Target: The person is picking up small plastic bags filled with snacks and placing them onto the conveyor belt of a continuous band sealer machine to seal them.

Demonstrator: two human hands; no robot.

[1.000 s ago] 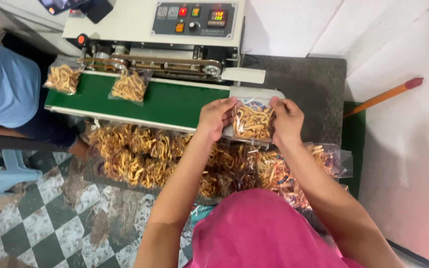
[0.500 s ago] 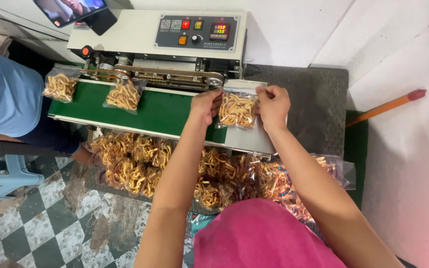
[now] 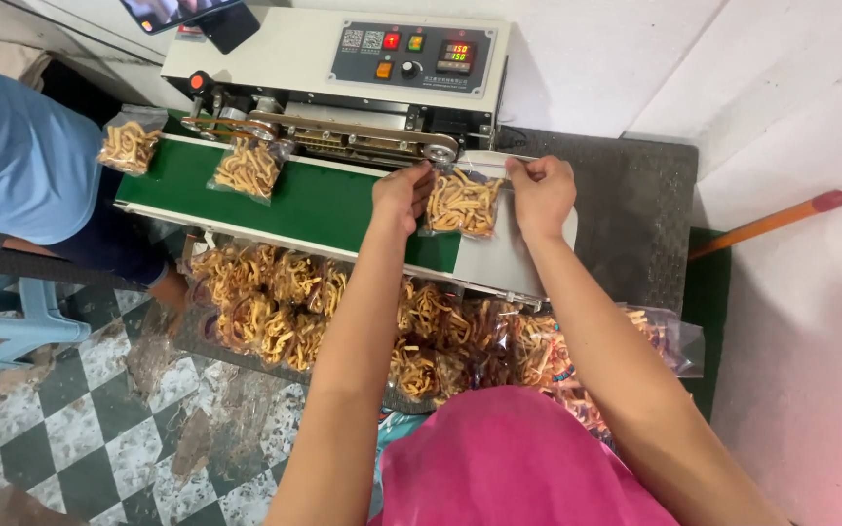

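Note:
A clear bag of orange fried snack sticks is held by its top corners between my left hand and my right hand. The bag's top edge sits at the intake of the white band sealer, above the right end of its green conveyor belt. Two more filled bags ride the belt further left: one in the middle, one at the far left end.
A pile of filled snack bags lies below the conveyor, in front of my pink-clad lap. A person in a light blue shirt sits at the left end. A blue plastic stool stands on the checkered floor. An orange stick lies right.
My hands carried the bag up from over the pile and to the sealer's intake. The two bags on the belt travelled left.

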